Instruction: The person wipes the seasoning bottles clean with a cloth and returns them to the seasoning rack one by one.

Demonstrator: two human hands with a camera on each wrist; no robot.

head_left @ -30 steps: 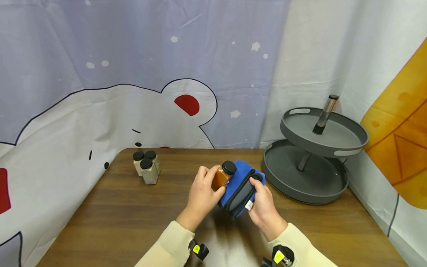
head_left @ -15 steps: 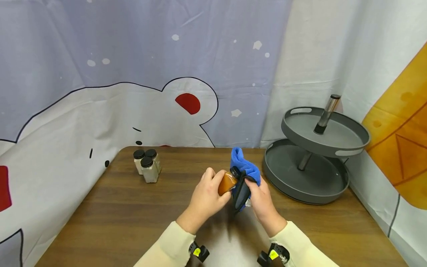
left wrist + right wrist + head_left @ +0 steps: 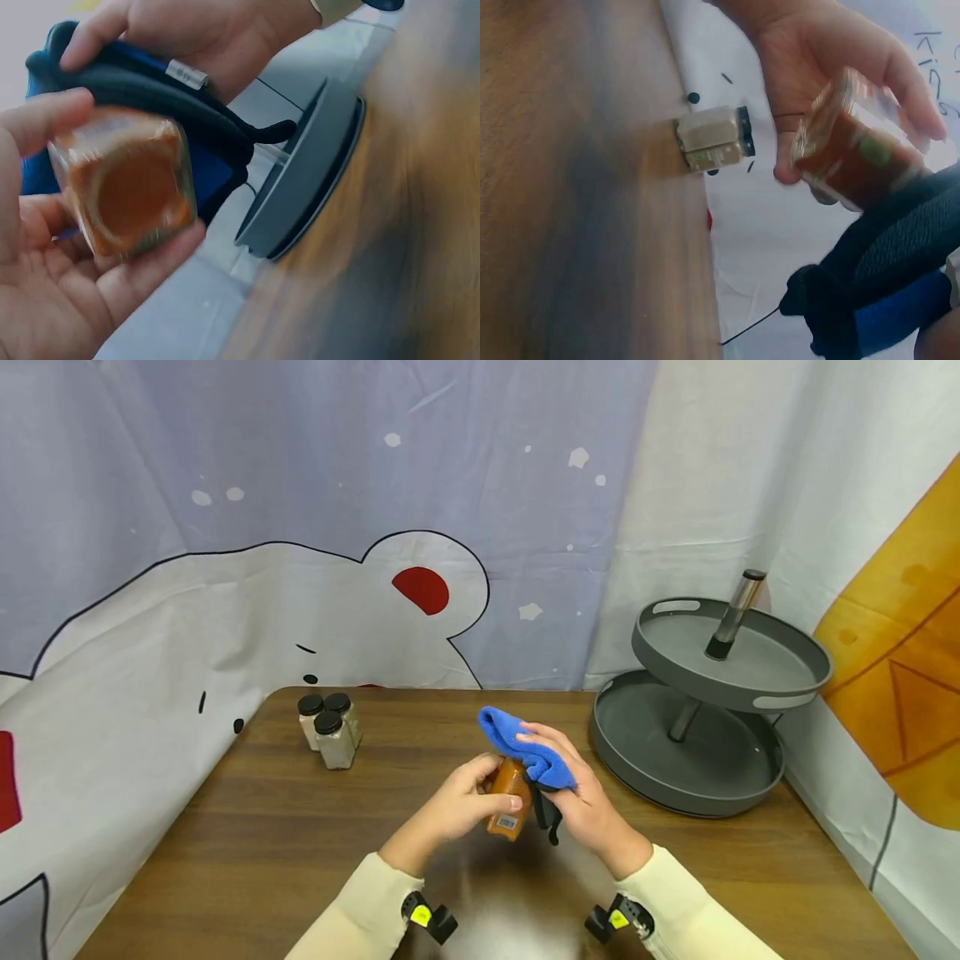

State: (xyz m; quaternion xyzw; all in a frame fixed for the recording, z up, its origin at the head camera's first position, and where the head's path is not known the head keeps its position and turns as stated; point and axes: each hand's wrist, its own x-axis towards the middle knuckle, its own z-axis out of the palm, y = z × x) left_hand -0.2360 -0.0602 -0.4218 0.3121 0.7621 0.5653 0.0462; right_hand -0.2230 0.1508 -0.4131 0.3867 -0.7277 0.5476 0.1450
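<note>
My left hand [image 3: 453, 806] grips a square spice jar [image 3: 510, 802] of orange-brown powder, tilted above the table, its barcode label facing me. My right hand [image 3: 581, 789] holds a blue cloth [image 3: 521, 747] with black trim over the jar's top end, hiding the black lid. In the left wrist view, the jar's base [image 3: 139, 195] faces the camera between thumb and fingers, the cloth's dark edge [image 3: 150, 94] right behind it. The right wrist view has the jar [image 3: 862, 150] touching or very near the dark trim [image 3: 877, 247]; which one I cannot tell.
Three black-capped jars [image 3: 335, 743] of pale contents stand close together at the table's back left. A grey two-tier round tray [image 3: 690, 785] occupies the back right. The wooden table [image 3: 300, 860] lies beneath both hands, and a printed curtain [image 3: 262, 610] hangs behind.
The left hand has tipped the jar, bringing its base down toward me. The cloth has swung left over the lid end, and the right hand's fingers now lie across the cloth's top.
</note>
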